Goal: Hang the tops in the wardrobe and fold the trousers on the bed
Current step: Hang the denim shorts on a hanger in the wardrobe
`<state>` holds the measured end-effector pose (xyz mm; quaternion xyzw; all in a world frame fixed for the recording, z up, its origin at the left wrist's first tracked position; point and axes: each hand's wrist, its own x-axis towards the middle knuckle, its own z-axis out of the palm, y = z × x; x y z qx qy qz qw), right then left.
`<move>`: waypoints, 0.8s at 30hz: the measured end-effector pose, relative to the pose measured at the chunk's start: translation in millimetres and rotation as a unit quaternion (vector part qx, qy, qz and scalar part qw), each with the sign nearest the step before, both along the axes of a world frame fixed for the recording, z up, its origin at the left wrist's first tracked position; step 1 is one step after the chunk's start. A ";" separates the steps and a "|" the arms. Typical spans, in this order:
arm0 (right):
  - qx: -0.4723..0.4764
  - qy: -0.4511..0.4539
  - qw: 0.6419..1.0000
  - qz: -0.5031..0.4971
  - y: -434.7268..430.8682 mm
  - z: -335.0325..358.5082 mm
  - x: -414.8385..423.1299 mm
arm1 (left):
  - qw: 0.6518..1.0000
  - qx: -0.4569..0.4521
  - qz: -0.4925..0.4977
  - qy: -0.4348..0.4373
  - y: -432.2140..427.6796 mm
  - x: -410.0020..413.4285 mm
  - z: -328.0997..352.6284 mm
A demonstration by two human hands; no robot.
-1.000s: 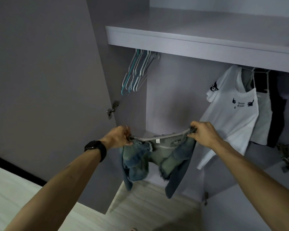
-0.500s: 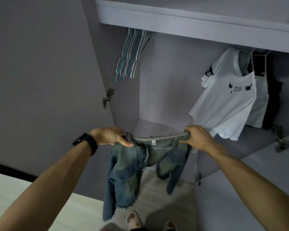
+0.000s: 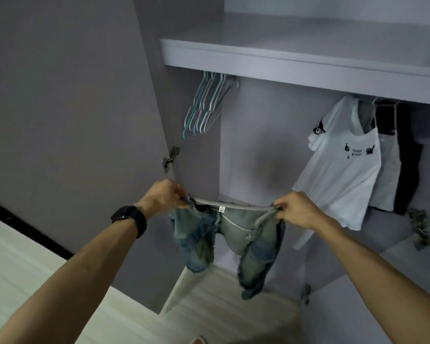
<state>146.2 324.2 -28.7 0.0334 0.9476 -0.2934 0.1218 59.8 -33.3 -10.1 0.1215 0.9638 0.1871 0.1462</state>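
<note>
Open wardrobe [image 3: 258, 145], grey-lilac inside, its left door [image 3: 72, 108] swung wide, pale wood floor [image 3: 221, 306] below. Jeans [image 3: 233, 229] are held in the air before the wardrobe opening, waistband stretched roughly level between both hands, frayed legs hanging loose, clear of the floor. Left hand [image 3: 163, 198] pinches the waistband's left end; right hand [image 3: 296, 209] grasps the right end with curled fingers. Dark watch [image 3: 129, 217] on the left wrist. Above left, a bunch of hangers [image 3: 204, 108] hangs under the shelf [image 3: 283, 63]. To the right hang a white T-shirt [image 3: 338, 175] with black prints, a grey top [image 3: 389, 177] and a black top [image 3: 407, 170], overlapping one another
</note>
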 end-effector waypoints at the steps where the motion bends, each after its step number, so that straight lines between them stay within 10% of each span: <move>1: 0.021 0.057 0.998 -0.014 -2.9 5.2 -1.1 | 1.000 -0.010 0.005 0.026 2.4 2.9 6.6; 5: 0.087 0.186 0.978 -0.030 -15.9 10.1 -6.7 | 0.992 -0.006 0.061 0.113 9.3 11.5 29.0; 8: 0.136 0.110 0.984 0.023 -26.8 14.3 -13.8 | 0.986 -0.028 0.077 0.148 16.2 18.9 39.1; 12: -0.004 0.111 0.994 0.010 -28.1 19.6 -20.2 | 0.962 -0.080 0.069 0.252 21.4 33.4 53.4; 24: 0.008 0.152 0.987 0.053 -55.2 55.2 -95.4 | 0.795 -0.346 -0.004 0.498 -9.9 -3.3 94.3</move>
